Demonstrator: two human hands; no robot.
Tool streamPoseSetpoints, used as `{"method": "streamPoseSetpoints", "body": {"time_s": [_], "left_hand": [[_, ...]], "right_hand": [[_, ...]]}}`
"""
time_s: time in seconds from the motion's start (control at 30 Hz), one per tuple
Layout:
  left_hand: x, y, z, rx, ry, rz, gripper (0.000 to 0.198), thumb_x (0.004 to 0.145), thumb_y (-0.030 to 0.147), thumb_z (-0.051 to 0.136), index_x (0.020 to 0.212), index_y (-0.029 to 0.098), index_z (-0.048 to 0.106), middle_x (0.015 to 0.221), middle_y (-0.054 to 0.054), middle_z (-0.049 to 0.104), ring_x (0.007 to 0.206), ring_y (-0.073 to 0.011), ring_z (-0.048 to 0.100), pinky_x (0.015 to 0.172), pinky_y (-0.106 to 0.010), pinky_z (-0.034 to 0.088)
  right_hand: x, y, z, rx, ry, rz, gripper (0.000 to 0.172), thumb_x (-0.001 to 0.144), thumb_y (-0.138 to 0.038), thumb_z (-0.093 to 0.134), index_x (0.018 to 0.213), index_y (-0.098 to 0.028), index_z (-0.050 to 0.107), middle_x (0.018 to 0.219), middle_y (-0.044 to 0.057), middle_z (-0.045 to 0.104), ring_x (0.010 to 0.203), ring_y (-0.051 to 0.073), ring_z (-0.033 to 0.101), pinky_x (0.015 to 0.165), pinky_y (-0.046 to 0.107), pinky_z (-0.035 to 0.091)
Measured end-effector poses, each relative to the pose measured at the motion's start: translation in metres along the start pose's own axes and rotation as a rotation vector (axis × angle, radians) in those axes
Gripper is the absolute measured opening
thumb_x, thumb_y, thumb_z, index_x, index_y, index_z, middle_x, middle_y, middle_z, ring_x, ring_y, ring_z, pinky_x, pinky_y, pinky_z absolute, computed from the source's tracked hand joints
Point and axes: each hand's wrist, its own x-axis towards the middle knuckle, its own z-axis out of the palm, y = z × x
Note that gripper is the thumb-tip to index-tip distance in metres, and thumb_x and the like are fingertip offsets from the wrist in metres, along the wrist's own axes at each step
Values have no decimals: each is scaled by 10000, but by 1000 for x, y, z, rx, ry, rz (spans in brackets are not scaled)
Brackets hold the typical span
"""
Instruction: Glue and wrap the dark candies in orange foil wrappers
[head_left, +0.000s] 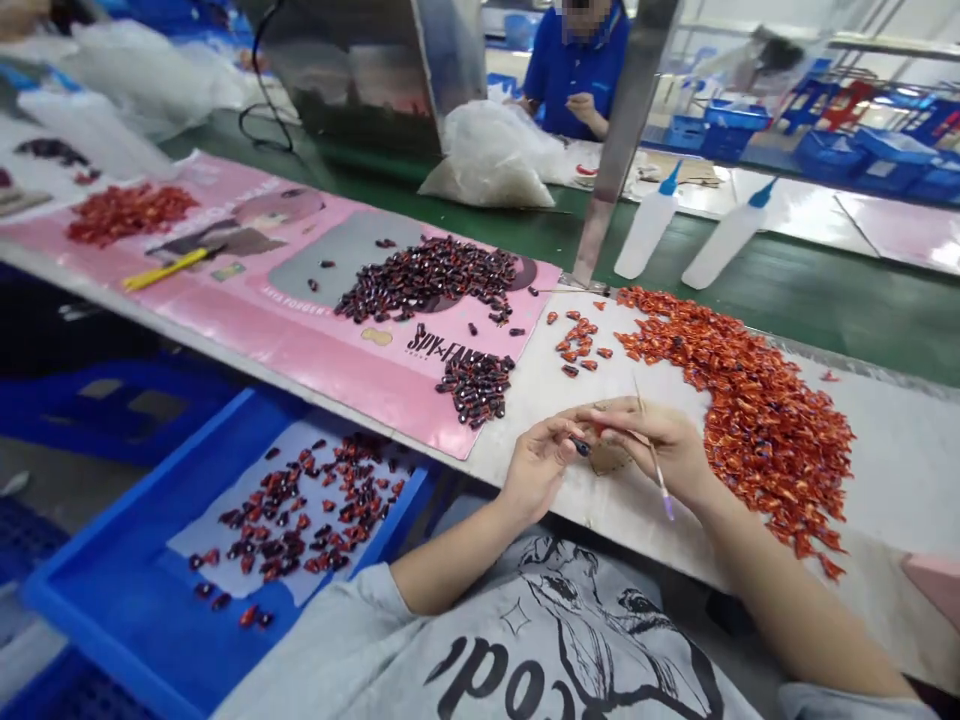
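Note:
My left hand (538,468) is closed, pinching a small dark glossy piece (580,447) between thumb and fingertips. My right hand (664,445) is closed around a thin brush-like stick (666,500) with a purple end; its fingertips meet the left ones, and a bit of orange shows between them. Beneath the hands is a small brownish patch (611,458) on the white table surface. A large heap of orange, petal-shaped pieces (772,430) curves to the right of my right hand. Dark glossy pieces (476,388) lie in a small pile beyond my left hand.
A larger dark pile (435,275) covers part of the pink printed mat (360,385). A blue tray (142,615) at lower left holds red-and-dark pieces on paper. Two white squeeze bottles (649,230) stand behind a metal post (611,150). A co-worker in blue (574,75) sits opposite.

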Motion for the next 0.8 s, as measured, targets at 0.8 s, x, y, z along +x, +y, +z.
{"method": "streamPoseSetpoints", "body": {"time_s": [0.8], "left_hand": [[11,22,-12,-97,-71,-318,341,586,377,926,778,186,718,921,9,741,754,-125,768,743,-248,657]], "right_hand": [[-17,-4,7,-281,-105,-222,223,940,-112,617,1135,-216,647,1122,120,737,1113,236,701,867,399,639]]}}
